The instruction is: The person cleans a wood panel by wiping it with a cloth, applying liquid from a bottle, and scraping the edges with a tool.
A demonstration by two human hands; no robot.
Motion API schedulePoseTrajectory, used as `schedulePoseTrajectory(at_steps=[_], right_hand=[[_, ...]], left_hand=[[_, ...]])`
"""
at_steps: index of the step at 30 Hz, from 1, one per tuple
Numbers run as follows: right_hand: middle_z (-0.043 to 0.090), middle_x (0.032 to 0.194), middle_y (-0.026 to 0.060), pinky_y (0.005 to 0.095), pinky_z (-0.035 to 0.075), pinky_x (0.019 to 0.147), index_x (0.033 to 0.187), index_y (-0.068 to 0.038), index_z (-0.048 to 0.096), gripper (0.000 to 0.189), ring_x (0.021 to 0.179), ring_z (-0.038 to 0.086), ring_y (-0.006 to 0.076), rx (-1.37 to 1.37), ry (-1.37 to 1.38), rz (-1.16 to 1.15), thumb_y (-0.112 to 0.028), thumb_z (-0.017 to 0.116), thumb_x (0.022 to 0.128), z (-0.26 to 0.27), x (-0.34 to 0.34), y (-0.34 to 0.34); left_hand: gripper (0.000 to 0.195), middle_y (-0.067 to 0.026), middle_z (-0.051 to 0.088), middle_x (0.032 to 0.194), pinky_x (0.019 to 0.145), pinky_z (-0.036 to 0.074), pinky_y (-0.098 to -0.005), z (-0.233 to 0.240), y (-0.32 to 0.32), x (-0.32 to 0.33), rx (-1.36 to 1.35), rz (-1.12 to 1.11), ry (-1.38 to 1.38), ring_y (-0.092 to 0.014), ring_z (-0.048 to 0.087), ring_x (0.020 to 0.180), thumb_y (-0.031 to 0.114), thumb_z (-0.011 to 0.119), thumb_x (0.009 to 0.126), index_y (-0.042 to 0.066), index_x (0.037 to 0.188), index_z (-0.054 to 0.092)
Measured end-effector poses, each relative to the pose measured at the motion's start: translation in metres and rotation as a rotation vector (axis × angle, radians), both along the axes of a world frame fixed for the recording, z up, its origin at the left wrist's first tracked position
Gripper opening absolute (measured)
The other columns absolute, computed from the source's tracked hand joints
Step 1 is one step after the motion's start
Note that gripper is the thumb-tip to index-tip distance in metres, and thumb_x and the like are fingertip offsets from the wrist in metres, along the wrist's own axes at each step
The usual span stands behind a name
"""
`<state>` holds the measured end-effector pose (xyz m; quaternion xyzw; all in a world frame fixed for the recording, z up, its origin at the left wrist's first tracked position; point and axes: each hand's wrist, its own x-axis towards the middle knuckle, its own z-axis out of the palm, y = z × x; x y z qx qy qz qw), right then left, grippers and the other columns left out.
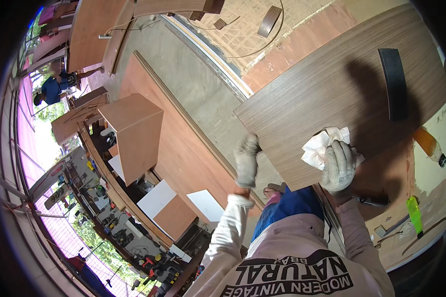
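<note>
A wood-grain laminate panel (301,111) lies across the worktable before me. My right hand (339,165), in a knitted work glove, presses a crumpled white cloth (317,146) against the panel near its close edge. My left hand (247,159), gloved too, is at the panel's left edge; its fingers are curled there, and whether they grip the edge is not plain. A curved dark block (393,84) rests on the panel's far right part, beyond the cloth.
Right of the panel are an orange bottle (427,143), a yellow-green tool (414,215) and a dark-handled tool (373,201). Plywood sheets (178,137) and a box-shaped wooden piece (141,133) stand at left, by a tool-laden bench. Another person (54,89) is far off at upper left.
</note>
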<state>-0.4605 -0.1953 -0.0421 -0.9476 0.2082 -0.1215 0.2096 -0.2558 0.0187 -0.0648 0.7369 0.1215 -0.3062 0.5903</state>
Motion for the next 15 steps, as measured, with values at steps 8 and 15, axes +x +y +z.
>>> schedulePoseTrajectory(at_steps=[8,15], right_hand=[[0.065,0.138,0.0171,0.0560,0.044,0.109,0.123,-0.002,0.071,0.039,0.128,0.060,0.0383,-0.012,-0.024,-0.007,-0.014,0.066,0.086,0.000,0.004,0.001],[0.068,0.129,0.0140,0.0531,0.048,0.100,0.121,-0.001,0.071,0.037,0.118,0.065,0.0341,0.101,0.083,0.026,-0.006,0.066,0.085,0.020,0.016,-0.007]], left_hand=[[0.044,-0.0024,0.074,0.101,0.084,0.054,-0.0315,0.012,0.038,-0.122,0.087,-0.216,0.224,-0.012,0.064,0.091,0.039,0.069,0.107,-0.002,0.121,0.074],[0.043,-0.0023,0.067,0.085,0.076,0.051,-0.0315,0.005,-0.016,0.001,0.084,0.013,-0.046,-0.012,0.060,0.082,0.039,0.065,0.109,-0.002,0.098,0.072]])
